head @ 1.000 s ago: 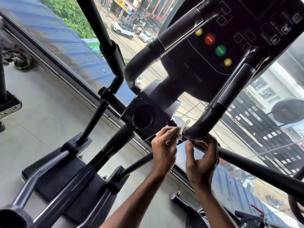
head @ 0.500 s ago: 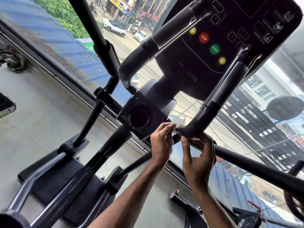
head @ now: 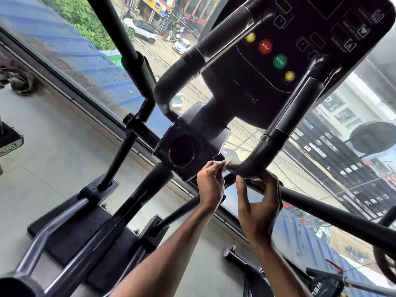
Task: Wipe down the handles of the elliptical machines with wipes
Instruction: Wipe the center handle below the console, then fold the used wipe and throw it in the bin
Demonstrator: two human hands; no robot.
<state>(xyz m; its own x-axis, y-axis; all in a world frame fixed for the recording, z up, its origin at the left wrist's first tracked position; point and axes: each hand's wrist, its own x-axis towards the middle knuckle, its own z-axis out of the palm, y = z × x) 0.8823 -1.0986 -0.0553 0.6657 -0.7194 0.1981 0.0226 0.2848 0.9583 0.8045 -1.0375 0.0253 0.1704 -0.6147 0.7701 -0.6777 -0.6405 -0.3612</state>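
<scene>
Hub housing (head: 186, 151) beside left hand (head: 211, 186) pinching wipe (head: 226, 162); console (head: 300, 61) overhangs handle (head: 259, 157).

Right handle (head: 270, 146) lower bend hemmed in. Housing (head: 188, 151) just left of it; narrow gap between them filled by left hand (head: 211, 185) pinching wipe (head: 226, 162). Long black bar (head: 325, 203) slants just below bend; right hand (head: 257, 211) occupies slot between bar and handle. Console (head: 300, 61) closes off top. Open gap between right handle and left handle (head: 182, 67), window glass (head: 244, 133) behind. Swing arm (head: 111, 24) and linkage cross left of housing. Open floor (head: 53, 136) far left.
</scene>
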